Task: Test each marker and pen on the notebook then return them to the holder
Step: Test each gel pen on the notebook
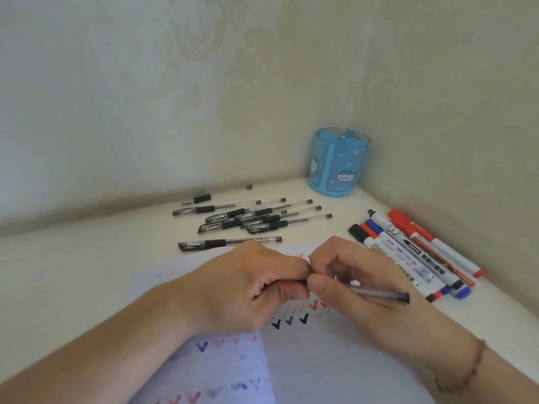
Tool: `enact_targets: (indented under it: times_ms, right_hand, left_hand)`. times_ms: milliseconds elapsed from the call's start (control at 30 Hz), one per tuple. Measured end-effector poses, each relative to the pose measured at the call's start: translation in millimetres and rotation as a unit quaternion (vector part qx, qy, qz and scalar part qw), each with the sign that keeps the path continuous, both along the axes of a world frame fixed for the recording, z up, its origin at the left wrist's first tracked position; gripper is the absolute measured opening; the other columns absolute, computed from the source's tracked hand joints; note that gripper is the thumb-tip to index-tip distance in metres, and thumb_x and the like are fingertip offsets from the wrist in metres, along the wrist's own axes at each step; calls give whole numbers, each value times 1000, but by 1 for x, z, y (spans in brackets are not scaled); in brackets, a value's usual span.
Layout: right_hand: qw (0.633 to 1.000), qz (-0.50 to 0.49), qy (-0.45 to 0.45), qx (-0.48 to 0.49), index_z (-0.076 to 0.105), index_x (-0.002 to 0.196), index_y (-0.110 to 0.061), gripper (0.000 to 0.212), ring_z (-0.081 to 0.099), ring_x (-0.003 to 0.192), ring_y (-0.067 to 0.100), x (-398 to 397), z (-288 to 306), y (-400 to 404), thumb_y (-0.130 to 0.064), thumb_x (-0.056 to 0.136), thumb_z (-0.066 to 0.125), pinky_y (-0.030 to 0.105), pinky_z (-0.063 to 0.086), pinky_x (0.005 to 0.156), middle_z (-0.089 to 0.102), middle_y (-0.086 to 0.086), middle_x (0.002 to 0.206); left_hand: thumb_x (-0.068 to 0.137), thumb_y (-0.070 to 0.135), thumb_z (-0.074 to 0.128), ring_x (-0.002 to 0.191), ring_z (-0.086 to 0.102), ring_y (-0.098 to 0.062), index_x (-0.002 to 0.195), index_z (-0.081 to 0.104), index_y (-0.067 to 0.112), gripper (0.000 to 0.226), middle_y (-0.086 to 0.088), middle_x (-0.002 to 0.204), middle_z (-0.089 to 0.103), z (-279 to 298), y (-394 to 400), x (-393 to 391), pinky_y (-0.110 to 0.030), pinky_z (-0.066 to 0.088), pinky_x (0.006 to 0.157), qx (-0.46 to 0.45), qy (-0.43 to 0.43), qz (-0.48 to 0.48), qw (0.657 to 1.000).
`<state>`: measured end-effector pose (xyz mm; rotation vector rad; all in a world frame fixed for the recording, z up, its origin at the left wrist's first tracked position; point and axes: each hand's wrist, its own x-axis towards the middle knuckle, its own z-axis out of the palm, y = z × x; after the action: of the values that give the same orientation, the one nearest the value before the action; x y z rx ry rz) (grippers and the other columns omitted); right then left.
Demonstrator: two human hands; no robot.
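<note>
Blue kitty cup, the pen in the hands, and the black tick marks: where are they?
blue pen holder (339, 167), head view, front wall.
gel pen (379, 294), head view, clear barrel beside the right hand.
black check marks (304, 318), head view, on the notebook page.

From the notebook (320, 360), the holder (338, 164) stands at twelve o'clock in the wall corner, walls close behind and to its right. A cluster of gel pens (250, 218) blocks eleven o'clock; the markers (414, 252) lie across one to two o'clock. Bare tabletop (329, 231) between them leaves a narrow lane to the holder. Nine o'clock lies open.
</note>
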<state>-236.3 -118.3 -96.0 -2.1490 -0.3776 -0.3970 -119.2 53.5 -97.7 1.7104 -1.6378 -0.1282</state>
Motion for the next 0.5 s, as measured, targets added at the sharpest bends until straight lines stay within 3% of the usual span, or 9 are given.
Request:
enact_targets:
  times_ms: [267,400,500]
  right_hand:
    - [1000,4,2,-2,55,84,-25,13,55,58,21,-1,2,1,-34,93,57,32,43,50,59,3,67]
    - [997,13,17,71,57,79,-22,12,54,53,8,-2,5,3,-24,90,63,19,40,50,62,-6,63]
    - [985,-19,13,170,58,75,-26,16,50,44,7,2,5,0,-33,85,68,18,40,46,61,-5,55]
  left_hand:
    - [100,24,50,41,33,-10,86,56,34,17,9,49,34,1,3,-1,-16,23,46,13,12,-22,1000]
    - [99,27,52,44,37,-11,87,58,31,14,7,52,39,1,1,-1,-17,26,47,10,12,-12,1000]
    - [96,41,51,55,47,-4,95,66,17,28,12,63,51,2,-2,6,-12,33,53,-10,-36,39,999]
